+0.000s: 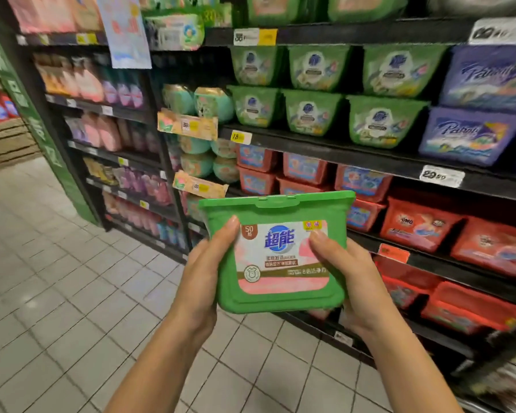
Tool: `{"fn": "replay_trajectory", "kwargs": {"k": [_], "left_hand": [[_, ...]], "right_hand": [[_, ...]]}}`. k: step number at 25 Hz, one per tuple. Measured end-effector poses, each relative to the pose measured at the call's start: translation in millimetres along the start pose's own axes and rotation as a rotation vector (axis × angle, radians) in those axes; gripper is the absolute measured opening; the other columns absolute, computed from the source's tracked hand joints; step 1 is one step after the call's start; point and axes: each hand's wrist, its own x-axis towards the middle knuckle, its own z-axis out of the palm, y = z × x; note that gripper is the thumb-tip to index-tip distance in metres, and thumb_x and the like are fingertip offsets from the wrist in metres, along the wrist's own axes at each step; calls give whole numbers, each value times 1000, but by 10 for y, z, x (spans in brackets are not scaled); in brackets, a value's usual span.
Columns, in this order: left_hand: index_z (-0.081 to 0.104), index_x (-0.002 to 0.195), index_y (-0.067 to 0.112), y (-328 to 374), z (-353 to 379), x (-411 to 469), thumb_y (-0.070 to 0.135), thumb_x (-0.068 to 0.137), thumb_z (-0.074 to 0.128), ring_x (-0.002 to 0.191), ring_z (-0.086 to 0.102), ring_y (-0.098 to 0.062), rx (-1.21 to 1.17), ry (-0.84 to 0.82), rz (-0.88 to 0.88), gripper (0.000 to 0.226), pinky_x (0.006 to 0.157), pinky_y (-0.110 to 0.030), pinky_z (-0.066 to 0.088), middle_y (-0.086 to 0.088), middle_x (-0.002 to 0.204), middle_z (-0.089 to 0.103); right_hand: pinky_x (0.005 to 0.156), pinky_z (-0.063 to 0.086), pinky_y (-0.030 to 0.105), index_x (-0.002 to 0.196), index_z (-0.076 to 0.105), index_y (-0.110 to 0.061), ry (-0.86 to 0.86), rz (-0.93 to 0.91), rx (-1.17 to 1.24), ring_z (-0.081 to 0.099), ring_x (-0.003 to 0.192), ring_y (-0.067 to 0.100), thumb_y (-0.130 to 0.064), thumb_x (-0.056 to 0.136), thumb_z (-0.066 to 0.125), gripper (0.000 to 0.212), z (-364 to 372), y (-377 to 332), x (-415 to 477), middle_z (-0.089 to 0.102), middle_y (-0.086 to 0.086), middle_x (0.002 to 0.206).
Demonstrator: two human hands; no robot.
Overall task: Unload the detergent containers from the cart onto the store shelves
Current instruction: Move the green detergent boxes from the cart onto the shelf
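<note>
Currently both hands hold one green detergent container [277, 251] in the air in front of the shelves, label facing the camera. Left hand [204, 263] grips its left edge, thumb across the front; right hand [344, 272] grips the right edge, thumb on the label. Beyond: tiled floor [57, 293], then red tubs [417, 226] low, matching green tubs [313, 111] higher, purple tubs [471, 135] at right.

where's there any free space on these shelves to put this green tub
The shelved green tubs are stacked two high, tight against the purple tubs: no slot for the held tub. Dark headroom shows above the teal containers, left of the upper green row, and above the red tubs lower right.
</note>
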Motion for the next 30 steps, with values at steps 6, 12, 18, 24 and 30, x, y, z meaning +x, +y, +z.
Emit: {"fn": "replay_trajectory", "kwargs": {"k": [6,12,18,24,30], "left_hand": [[78,99,25,390,280,1268,50,68,73,97,72,-22,-19,-313,5,40,70,-30,59,-7,106,75],[75,107,21,585,872,2330,52,70,63,101,71,-22,-8,-455,88,50,79,-34,60,-8,109,74],[77,102,30,1109,1370,3182,53,72,67,100,71,-18,-38,-528,292,39,73,-29,59,-3,108,75],[76,99,37,1891,1739,3806,57,79,58,96,72,-15,-42,-610,527,33,69,-29,59,3,105,75],[79,94,31,2883,2174,4352,47,91,54,100,71,-17,-76,-693,708,30,74,-32,59,3,107,75]], "right_hand": [[77,59,38,111,67,-8,241,-170,-6,71,95,33,-38,70,74,52,-99,-396,768,74,14,105],[74,60,31,117,64,-5,301,-312,-45,71,96,29,-31,72,69,53,-486,-985,1554,73,13,107],[68,58,28,115,66,-10,203,-458,-150,72,93,24,-30,73,68,46,-698,-1852,2307,74,9,106],[73,59,37,118,63,-10,128,-587,-258,71,97,26,-37,73,71,53,-618,-2747,2893,74,7,108],[70,59,31,107,67,-11,65,-796,-313,72,91,18,-33,75,70,39,-471,-3768,3390,75,2,99]]}}
